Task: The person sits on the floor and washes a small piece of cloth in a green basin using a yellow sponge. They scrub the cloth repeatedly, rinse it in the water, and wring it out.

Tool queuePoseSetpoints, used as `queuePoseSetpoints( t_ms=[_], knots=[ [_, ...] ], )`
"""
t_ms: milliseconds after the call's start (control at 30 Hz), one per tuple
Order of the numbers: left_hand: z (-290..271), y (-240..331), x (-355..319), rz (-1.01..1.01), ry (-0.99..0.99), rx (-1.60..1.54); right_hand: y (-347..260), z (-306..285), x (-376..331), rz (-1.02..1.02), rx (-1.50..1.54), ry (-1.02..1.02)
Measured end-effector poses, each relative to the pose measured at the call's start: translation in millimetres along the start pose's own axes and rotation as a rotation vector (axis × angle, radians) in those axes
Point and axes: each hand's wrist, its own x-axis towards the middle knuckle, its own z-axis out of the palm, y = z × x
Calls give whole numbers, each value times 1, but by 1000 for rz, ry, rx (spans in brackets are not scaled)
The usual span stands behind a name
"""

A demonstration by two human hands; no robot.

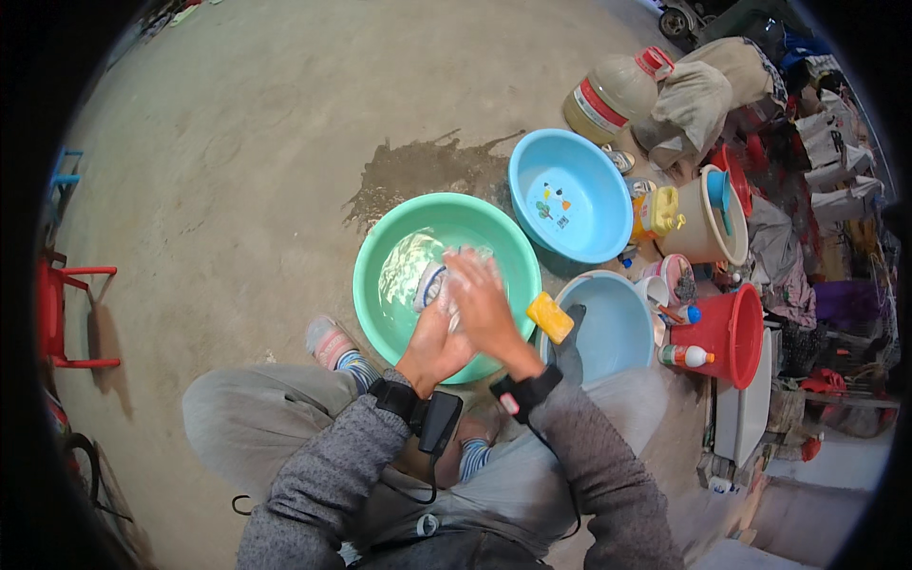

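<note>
We hold a small pale cloth item (435, 283) between both hands over the water in the green basin (380, 237) on the floor. Our left hand (432, 347) cups it from below; our right hand (483, 302) presses flat on top. Bunched up, its long axis cannot be told. A yellow sponge (550, 317) sits just right.

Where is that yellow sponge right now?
In the head view, the yellow sponge sits to the person's right, between the rims of the green basin and the nearer light blue basin, just beside the right hand.
</note>
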Motion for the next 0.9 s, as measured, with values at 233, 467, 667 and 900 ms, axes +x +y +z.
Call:
queuePoseSetpoints(
  t_ms=[233, 467, 667, 900],
  knots=[
    [21, 7, -20, -84, 25, 31, 0, -14, 3, 296, 355, 125],
    [64, 53, -41, -195, 14, 265, -61, -39, 3, -2, 288, 161],
    [73, 30, -51, -198, -26, 142, -52, -43, 1, 52, 434, 179],
    [31, 23, -32, 132, 13, 335, -52, -10, -24, 258, 673, 258]
  ],
)
